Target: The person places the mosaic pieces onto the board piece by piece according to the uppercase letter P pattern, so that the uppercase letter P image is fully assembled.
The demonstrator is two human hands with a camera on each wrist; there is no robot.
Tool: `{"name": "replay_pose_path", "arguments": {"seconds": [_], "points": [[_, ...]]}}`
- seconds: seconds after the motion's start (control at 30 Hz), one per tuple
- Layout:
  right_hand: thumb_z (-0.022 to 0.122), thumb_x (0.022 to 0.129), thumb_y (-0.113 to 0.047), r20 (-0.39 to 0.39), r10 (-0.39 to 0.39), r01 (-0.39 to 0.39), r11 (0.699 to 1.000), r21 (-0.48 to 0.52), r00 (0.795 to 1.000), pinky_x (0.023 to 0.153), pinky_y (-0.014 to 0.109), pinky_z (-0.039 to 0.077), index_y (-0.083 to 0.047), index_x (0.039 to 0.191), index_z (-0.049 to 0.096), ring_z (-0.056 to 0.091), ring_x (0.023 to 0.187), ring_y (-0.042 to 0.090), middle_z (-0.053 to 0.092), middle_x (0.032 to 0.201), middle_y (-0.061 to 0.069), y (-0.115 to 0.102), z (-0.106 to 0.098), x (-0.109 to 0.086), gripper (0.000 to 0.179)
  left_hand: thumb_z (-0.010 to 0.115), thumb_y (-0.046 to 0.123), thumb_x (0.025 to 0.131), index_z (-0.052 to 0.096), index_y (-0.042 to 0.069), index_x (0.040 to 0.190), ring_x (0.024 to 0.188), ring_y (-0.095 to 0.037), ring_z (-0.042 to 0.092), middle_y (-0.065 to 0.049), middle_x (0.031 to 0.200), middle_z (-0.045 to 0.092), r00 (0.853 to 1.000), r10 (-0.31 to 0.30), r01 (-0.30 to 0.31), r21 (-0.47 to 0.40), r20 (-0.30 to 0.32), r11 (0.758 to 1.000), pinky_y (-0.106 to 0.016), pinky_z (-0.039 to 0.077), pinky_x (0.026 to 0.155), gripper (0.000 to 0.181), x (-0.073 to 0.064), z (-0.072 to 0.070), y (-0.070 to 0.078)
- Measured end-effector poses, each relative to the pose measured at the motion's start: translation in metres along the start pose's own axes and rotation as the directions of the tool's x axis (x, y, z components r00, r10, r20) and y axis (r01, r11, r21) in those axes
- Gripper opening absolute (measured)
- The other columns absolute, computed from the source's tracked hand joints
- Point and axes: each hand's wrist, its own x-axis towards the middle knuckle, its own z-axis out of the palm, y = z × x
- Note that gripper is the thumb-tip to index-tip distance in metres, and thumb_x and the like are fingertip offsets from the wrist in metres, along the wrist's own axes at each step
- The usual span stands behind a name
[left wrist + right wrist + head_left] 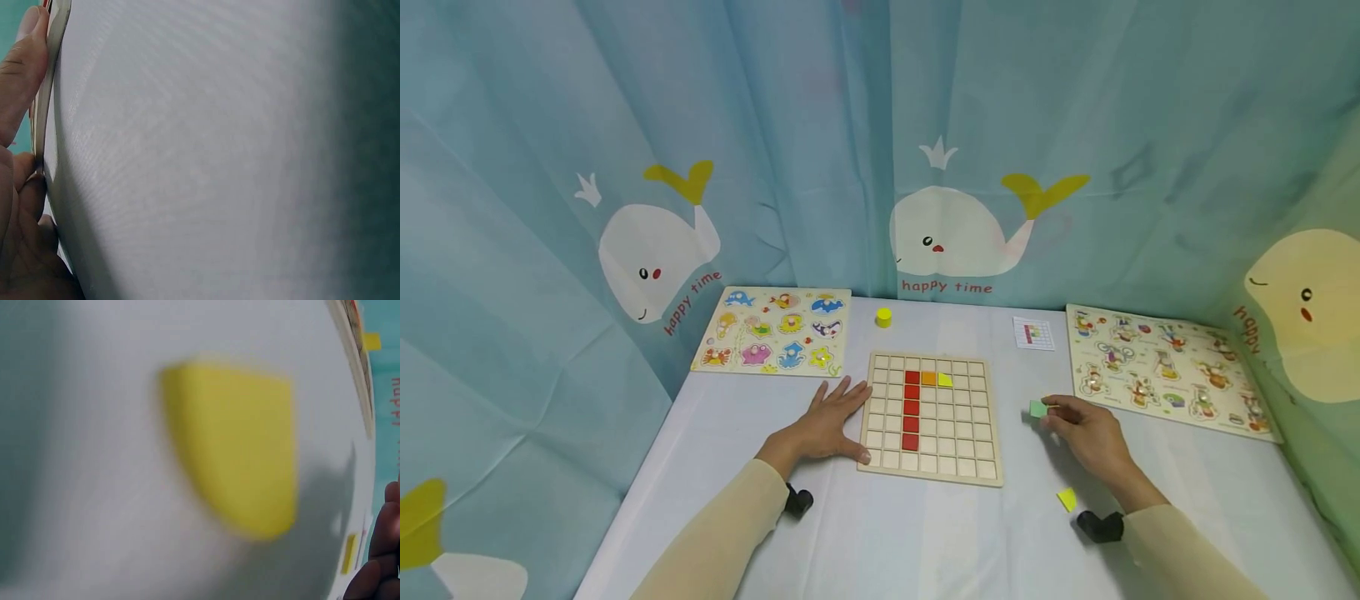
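A wooden grid board [943,427] lies in the middle of the table, with red squares [911,407] in a column and an orange square [928,379] and a yellow quarter-round piece [945,381] beside the top one. My left hand [823,427] rests spread along the board's left edge, thumb near its lower corner. Right of the board, my right hand [1090,437] pinches a light green block [1038,409] between thumb and fingertips. Another yellow quarter-round piece [1067,499] lies on the table below that hand and fills the right wrist view [240,450].
A sea-animal peg puzzle [775,332] lies back left and a second peg puzzle [1165,367] back right. Between them are a yellow round block [883,317] and a small pattern card [1033,333]. A curtain [820,150] hangs behind the table.
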Motion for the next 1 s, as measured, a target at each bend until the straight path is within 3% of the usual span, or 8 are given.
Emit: {"name": "replay_pose_path", "arguments": {"seconds": [0.4,1.0], "points": [[0.075,0.097,-0.008,-0.046,-0.037,0.040,0.997,0.062,0.998,0.069,0.017,0.052,-0.003,0.127,0.074,0.074,0.104,0.033,0.077,0.116,0.022,-0.032,0.019,0.009,0.030,0.090,0.057,0.075,0.026,0.021,0.169,0.166,-0.021,0.000,0.005,0.177,0.018,1.000,0.001,-0.001,0.011,0.003,1.000,-0.049,-0.011,0.134,0.120,0.003,0.002,0.001],[0.073,0.098,-0.007,0.061,-0.034,0.022,0.980,0.196,0.998,0.069,0.020,0.057,-0.005,0.125,0.075,0.071,0.097,0.026,0.077,0.109,0.016,-0.092,0.083,0.018,0.027,0.090,0.056,0.075,0.025,0.021,0.170,0.166,-0.020,-0.001,0.006,0.178,0.017,1.000,-0.015,0.015,0.008,0.003,1.000,-0.048,-0.012,0.134,0.120,0.003,0.002,-0.003]]}}
